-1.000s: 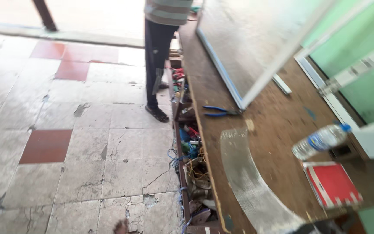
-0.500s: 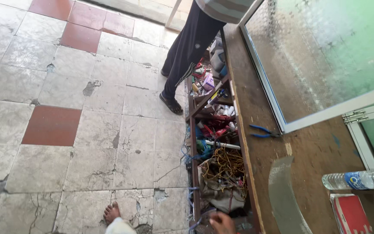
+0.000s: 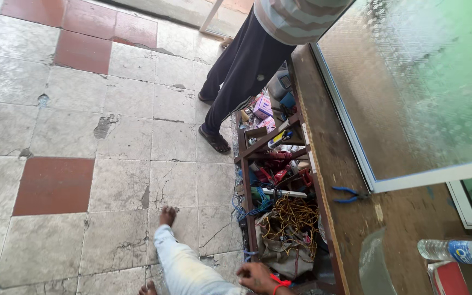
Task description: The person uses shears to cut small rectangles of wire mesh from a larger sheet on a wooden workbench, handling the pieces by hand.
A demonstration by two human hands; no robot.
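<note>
Your hand with the red wrist thread [image 3: 258, 276] reaches toward the grey cloth bag of tangled yellow wire [image 3: 288, 232]; grip unclear. It looks soft, snaggy: take the bag's rim.

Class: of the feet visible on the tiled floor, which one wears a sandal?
The co-worker's foot by the bench: it wears a dark sandal. The bare foot nearer the camera has none.

A wooden bench [image 3: 350, 180] runs from twelve to five o'clock. A frosted glass pane in a white frame [image 3: 411, 87] lies on it at one o'clock, with blue-handled pliers [image 3: 348, 194] just beside its lower corner. A plastic water bottle [image 3: 457, 251] lies at four o'clock above a red box [image 3: 448, 278]. Another person in dark trousers [image 3: 241, 76] stands at twelve on the cracked tile floor [image 3: 83, 136].
</note>
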